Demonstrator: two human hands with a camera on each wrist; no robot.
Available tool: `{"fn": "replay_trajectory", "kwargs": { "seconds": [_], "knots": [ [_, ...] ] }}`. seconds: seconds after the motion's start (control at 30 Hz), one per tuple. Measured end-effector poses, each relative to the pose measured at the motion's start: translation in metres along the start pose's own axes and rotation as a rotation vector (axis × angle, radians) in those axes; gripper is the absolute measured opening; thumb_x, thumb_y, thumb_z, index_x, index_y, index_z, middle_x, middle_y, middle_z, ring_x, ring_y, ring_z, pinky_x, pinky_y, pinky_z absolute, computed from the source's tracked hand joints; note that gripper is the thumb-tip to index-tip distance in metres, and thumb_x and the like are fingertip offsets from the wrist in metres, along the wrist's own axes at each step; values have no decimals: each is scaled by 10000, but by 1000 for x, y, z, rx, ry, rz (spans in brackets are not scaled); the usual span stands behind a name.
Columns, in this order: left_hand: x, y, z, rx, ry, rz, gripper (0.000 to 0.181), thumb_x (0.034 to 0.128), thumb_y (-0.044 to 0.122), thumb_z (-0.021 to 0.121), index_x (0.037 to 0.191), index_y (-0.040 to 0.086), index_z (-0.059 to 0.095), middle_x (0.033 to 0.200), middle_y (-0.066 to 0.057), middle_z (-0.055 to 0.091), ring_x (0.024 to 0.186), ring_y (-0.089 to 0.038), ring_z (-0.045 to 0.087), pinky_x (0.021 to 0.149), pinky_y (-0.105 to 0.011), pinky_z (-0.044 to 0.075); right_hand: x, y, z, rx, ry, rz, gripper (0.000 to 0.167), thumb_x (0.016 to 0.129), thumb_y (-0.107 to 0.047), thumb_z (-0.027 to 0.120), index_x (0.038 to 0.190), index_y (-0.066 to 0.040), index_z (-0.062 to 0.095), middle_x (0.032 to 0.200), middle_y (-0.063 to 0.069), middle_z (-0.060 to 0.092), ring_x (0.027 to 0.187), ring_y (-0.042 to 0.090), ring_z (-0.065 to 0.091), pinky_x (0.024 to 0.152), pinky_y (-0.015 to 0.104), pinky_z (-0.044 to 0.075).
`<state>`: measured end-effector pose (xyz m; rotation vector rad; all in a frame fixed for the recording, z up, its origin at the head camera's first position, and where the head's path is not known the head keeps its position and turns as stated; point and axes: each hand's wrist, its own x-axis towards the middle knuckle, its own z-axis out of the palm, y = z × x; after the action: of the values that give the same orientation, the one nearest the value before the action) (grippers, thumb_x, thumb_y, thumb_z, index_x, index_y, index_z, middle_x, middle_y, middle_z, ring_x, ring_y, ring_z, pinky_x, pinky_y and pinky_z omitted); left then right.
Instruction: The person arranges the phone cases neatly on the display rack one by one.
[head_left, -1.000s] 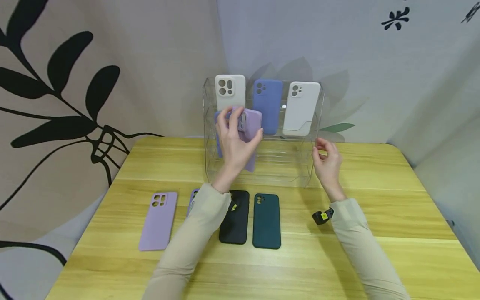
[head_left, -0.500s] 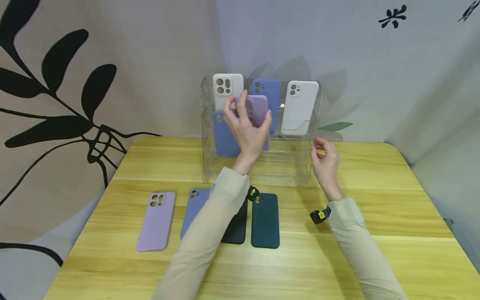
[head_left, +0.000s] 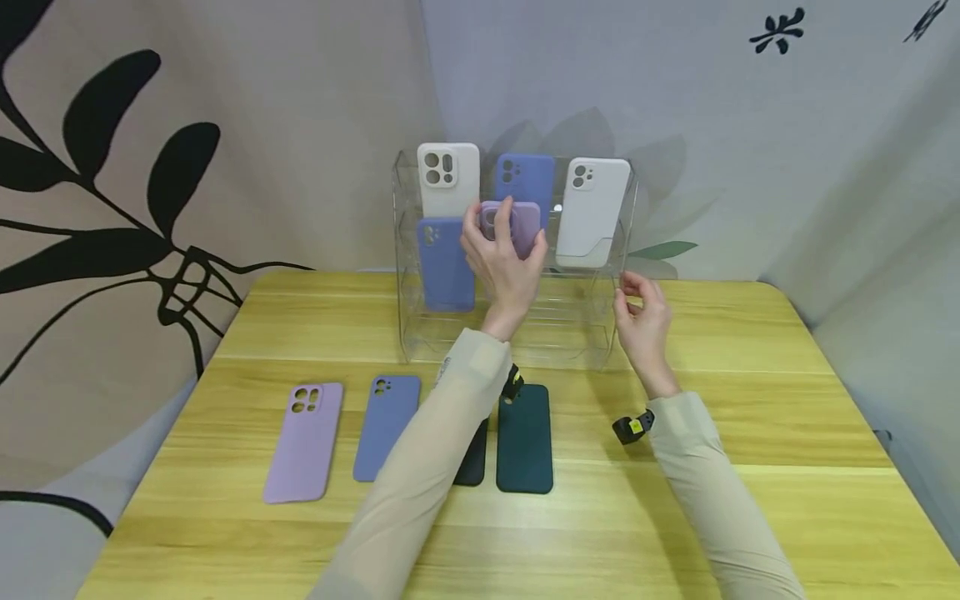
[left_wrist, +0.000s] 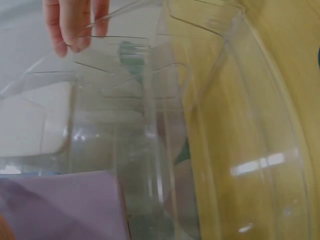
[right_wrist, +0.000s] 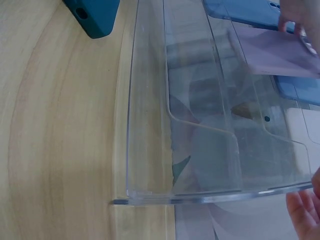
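Note:
In the head view my left hand (head_left: 504, 271) grips a light purple phone case (head_left: 527, 221) by its sides, in front of the middle of a clear tiered display stand (head_left: 577, 333). The case's lower part is hidden behind the hand in the head view. In the right wrist view, the purple case (right_wrist: 280, 50) is tilted over the stand's middle tier. My right hand (head_left: 643, 325) pinches the stand's right side edge; in the right wrist view its fingers (right_wrist: 300, 215) lie on both sides of that panel. A blue case (head_left: 448, 271) stands on the middle tier at left.
On the upper tier stand a white case (head_left: 448, 200), a blue case (head_left: 525, 171) and another white case (head_left: 592, 212). Flat on the table (head_left: 600, 533) lie a purple case (head_left: 303, 442), a blue case (head_left: 386, 429), a partly covered black case (head_left: 472, 462) and a dark green case (head_left: 525, 442).
My left hand has carried the purple case from in front of the left blue case rightward, then slightly down at the middle of the stand. The right hand stays at the stand's side.

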<state>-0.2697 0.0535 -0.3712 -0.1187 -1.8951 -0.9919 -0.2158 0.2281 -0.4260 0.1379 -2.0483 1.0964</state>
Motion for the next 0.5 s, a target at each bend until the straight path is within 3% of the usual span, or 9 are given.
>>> {"fn": "replay_trajectory", "kwargs": {
  "seconds": [0.27,0.5],
  "knots": [
    [-8,-4,4,122,-44,3,533,751,319,744,1228,182,548,1324,-163,353,1129,-326,398,787,-424,428,0,0,2,5,9,-7,188,837,109,563,1016,130,615,917,256,596,829,366,616,660,-19,390],
    [-11,-1,6,181,-55,-29,537,741,326,745,1223,195,547,1323,-136,357,1116,-310,414,753,-406,434,0,-2,0,5,9,8,187,838,108,566,1017,131,613,921,259,593,834,363,612,658,-22,389]
  ]
}}
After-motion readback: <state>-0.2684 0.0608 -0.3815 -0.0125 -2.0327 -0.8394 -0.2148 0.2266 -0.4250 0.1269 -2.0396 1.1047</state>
